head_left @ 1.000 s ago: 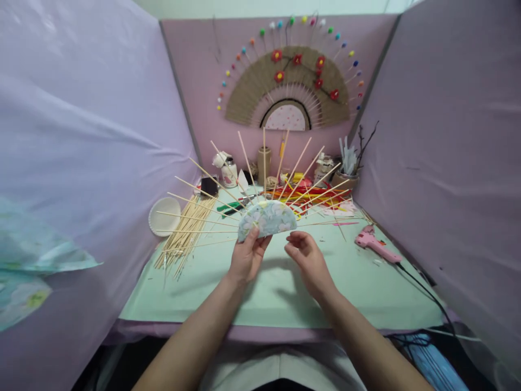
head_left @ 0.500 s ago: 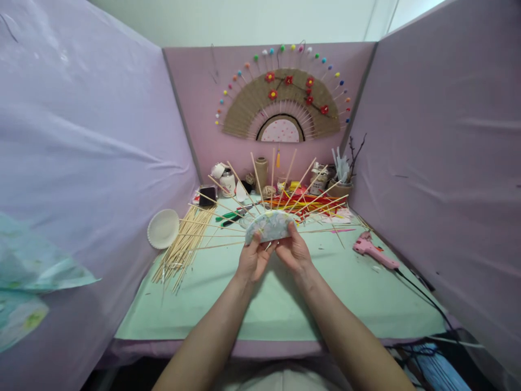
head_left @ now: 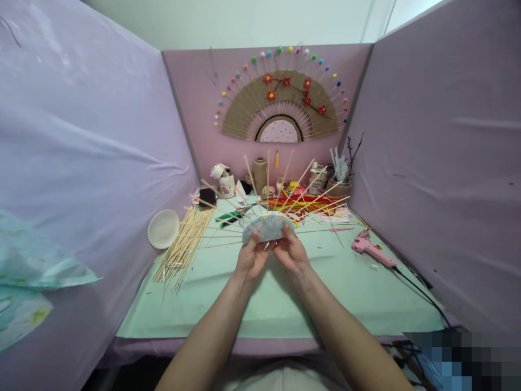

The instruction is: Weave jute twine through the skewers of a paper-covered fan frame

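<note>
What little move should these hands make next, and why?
Perhaps a gentle squeeze on the floral half-circle: the left hand and right hand hold it near either end, and thin sticks fan out from its curved edge, so pressing might help seat them.

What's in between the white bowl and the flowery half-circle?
In the head view, a pile of loose wooden sticks lies between the white bowl and the flowery half-circle, whose own sticks also poke out across that stretch.
</note>
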A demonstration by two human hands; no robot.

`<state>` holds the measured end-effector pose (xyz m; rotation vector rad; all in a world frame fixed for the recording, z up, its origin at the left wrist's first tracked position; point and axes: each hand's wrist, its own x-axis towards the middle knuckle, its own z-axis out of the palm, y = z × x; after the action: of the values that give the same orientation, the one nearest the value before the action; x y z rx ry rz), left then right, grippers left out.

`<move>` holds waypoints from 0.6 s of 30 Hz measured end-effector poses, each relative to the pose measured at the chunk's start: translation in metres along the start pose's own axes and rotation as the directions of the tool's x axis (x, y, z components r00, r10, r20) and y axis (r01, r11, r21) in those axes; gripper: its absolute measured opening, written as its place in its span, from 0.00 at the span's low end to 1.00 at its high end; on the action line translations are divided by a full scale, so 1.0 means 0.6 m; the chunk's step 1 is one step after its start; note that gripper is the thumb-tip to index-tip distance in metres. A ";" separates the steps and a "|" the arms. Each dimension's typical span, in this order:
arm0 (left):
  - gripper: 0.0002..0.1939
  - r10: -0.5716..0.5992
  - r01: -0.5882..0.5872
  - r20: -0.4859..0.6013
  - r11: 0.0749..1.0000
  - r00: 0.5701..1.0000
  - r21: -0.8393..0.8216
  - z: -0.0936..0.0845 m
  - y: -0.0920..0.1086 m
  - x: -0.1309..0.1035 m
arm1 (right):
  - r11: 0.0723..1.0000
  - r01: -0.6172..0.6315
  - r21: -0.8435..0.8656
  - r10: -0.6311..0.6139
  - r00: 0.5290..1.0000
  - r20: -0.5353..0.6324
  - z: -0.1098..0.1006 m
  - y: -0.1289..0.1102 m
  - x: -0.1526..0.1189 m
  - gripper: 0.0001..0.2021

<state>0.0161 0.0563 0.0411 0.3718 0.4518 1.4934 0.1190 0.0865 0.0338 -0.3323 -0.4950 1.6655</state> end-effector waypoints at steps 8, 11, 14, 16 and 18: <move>0.19 0.075 -0.076 0.012 0.997 0.997 0.020 0.007 0.009 0.001 | 0.984 -0.003 -0.180 -0.009 0.998 -0.066 0.003 0.010 -0.009 0.19; 0.19 0.238 -0.235 -0.041 0.969 0.970 0.083 0.007 0.014 0.001 | 0.840 0.039 -0.542 -0.177 0.963 -0.205 -0.007 0.018 -0.016 0.18; 0.18 0.331 -0.316 -0.086 0.936 0.940 0.156 0.004 0.014 -0.001 | 0.407 0.329 -0.852 -0.601 0.799 0.021 -0.006 0.016 -0.029 0.15; 0.17 0.322 -0.300 -0.084 0.932 0.943 0.205 0.002 0.009 -0.004 | 0.047 0.543 -0.838 -0.723 0.598 0.346 0.001 0.009 -0.038 0.12; 0.16 0.289 -0.268 -0.057 0.933 0.955 0.239 0.001 0.002 -0.008 | -0.194 0.659 -0.727 -0.679 0.444 0.584 0.009 0.002 -0.043 0.15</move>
<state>0.0156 0.0514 0.0426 0.5699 0.6692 1.7454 0.1190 0.0601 0.0364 -0.7616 -1.3776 0.0104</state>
